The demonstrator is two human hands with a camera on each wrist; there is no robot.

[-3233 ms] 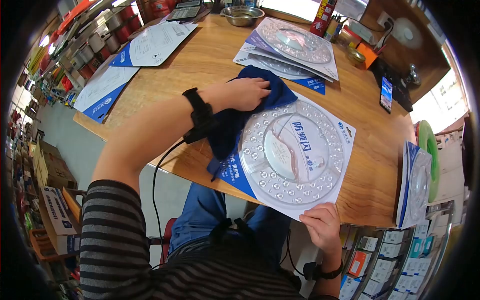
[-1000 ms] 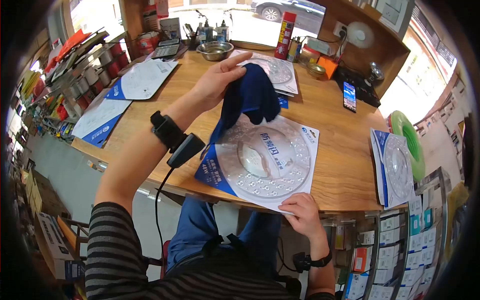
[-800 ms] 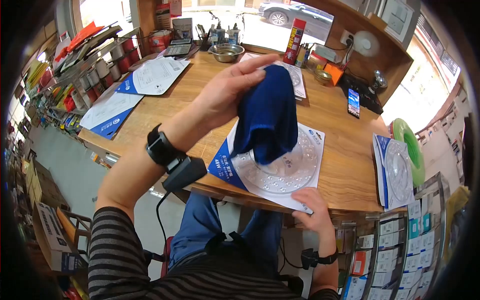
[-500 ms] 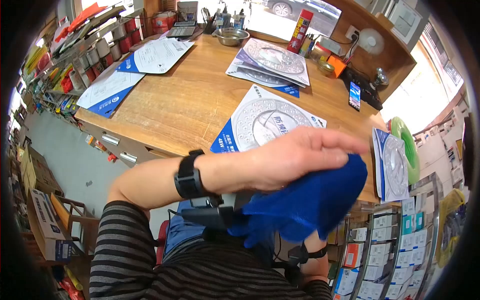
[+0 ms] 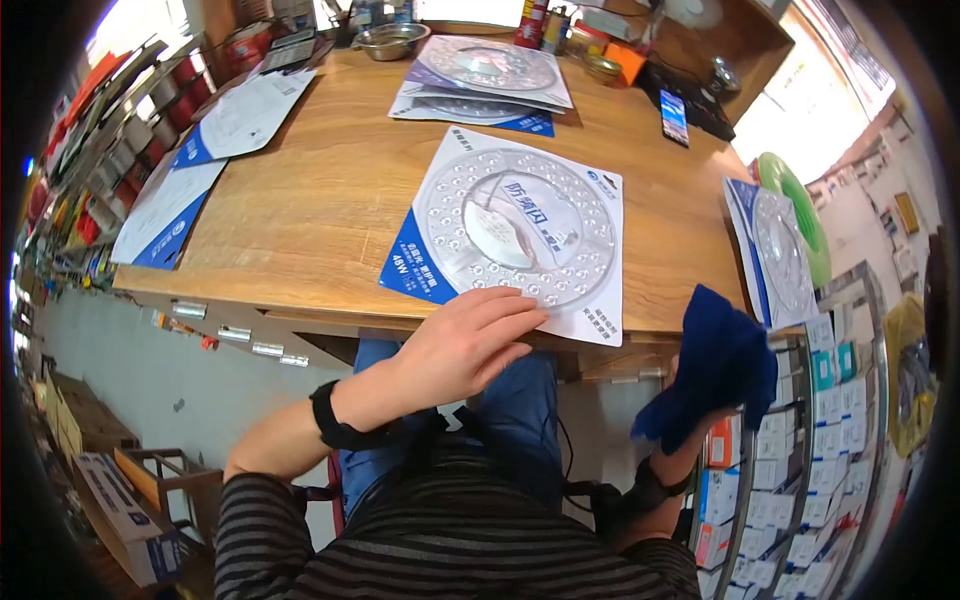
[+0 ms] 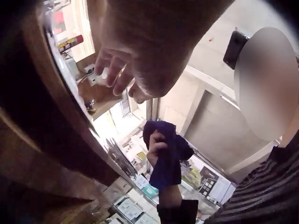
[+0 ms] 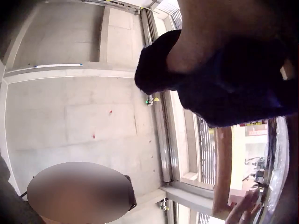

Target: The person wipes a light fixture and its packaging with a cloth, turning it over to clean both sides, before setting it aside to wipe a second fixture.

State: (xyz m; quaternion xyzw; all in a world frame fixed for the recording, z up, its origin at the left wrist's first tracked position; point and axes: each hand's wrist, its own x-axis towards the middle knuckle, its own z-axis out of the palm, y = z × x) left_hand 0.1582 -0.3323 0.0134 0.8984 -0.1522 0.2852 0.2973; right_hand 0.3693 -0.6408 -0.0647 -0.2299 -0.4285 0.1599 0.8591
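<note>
Head view: cloth (image 5: 720,365) held off the pack (image 5: 515,230)

Left hand (image 5: 465,345), fingers extended, lies over the near edge of the pack, flat on the tabletop (image 5: 290,190); right hand (image 6: 156,148) grips the cloth. Work done or left: cannot tell.

Left hand (image 5: 465,345) palm down, fingers extended; right hand (image 6: 155,147) raised, fingers curled; 2 forearms (image 5: 283,440) bare.

Bright daylight enters behind the wooden desk (image 5: 300,210), above a grey floor (image 5: 100,300).
</note>
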